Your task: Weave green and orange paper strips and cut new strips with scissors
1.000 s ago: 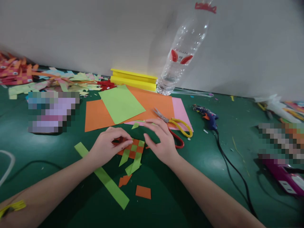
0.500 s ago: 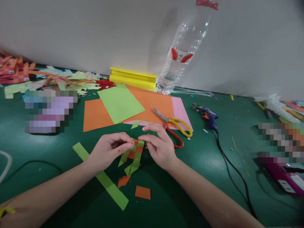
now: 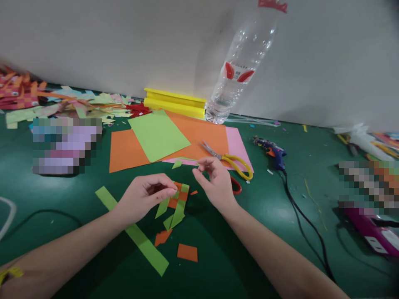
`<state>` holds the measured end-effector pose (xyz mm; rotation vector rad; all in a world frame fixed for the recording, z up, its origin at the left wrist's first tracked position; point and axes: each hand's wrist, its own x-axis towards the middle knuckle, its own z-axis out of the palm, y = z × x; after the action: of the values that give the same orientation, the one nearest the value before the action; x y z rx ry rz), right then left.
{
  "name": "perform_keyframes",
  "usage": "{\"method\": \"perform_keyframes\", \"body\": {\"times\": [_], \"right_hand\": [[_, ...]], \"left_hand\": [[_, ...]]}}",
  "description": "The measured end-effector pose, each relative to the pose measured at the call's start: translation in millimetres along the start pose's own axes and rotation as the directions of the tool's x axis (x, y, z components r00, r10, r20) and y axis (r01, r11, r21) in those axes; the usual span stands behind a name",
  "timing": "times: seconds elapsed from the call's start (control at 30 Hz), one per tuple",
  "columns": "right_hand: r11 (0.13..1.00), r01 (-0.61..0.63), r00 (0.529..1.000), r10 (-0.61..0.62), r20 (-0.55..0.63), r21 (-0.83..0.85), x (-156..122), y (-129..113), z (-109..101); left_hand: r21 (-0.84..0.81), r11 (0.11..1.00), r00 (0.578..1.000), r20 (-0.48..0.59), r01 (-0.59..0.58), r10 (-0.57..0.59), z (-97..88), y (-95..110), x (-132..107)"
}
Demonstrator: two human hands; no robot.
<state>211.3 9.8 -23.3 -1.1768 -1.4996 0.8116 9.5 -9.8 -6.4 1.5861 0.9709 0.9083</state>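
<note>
Left hand (image 3: 145, 196) still pinches the woven orange-and-green paper patch (image 3: 178, 198) at its fingertips; right hand (image 3: 216, 182) has lifted off, loosely curled, empty.

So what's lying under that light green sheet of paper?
An orange sheet lies under the light green sheet, showing on both sides. A pink sheet pokes out beneath the orange at right; how far it runs underneath is covered.

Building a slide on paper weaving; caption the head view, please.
Left hand pinches a woven orange-and-green paper piece on the green table, right hand hovers near the scissors.
</note>
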Motion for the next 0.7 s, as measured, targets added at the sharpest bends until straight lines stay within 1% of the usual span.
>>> {"method": "perform_keyframes", "body": {"times": [0.17, 0.33, 0.5, 0.6, 0.63, 0.7], "right_hand": [[1.000, -0.008, 1.000, 0.008, 0.002, 0.016, 0.4, -0.9, -1.3], [1.000, 0.009, 1.000, -0.009, -0.014, 0.003, 2.0, -0.4, -1.0], [0.989, -0.085, 0.994, 0.076, 0.077, 0.125, 0.0, -4.3, 0.7], [0.982, -0.132, 0.985, 0.116, 0.124, 0.133, -3.7, -8.6, 2.1], [0.984, -0.127, 0.986, 0.112, 0.122, 0.123, -4.8, -9.9, 2.4], [0.993, -0.069, 0.994, 0.061, 0.096, 0.090, -6.4, -11.4, 2.7]], "left_hand": [[-0.023, 1.000, 1.000, 0.013, 0.001, -0.001, -0.8, -0.4, -0.3], [-0.033, 0.997, 0.997, 0.029, 0.068, -0.068, -0.3, 0.3, 0.1], [-0.062, 0.995, 0.996, 0.047, 0.077, -0.074, 1.0, -0.4, 0.0], [-0.072, 0.994, 0.996, 0.053, 0.078, -0.075, 0.7, -1.3, -0.6], [-0.072, 0.994, 0.996, 0.054, 0.079, -0.075, 0.5, -1.6, -0.9], [-0.071, 0.994, 0.996, 0.055, 0.080, -0.076, 0.1, -2.0, -1.3]]}}
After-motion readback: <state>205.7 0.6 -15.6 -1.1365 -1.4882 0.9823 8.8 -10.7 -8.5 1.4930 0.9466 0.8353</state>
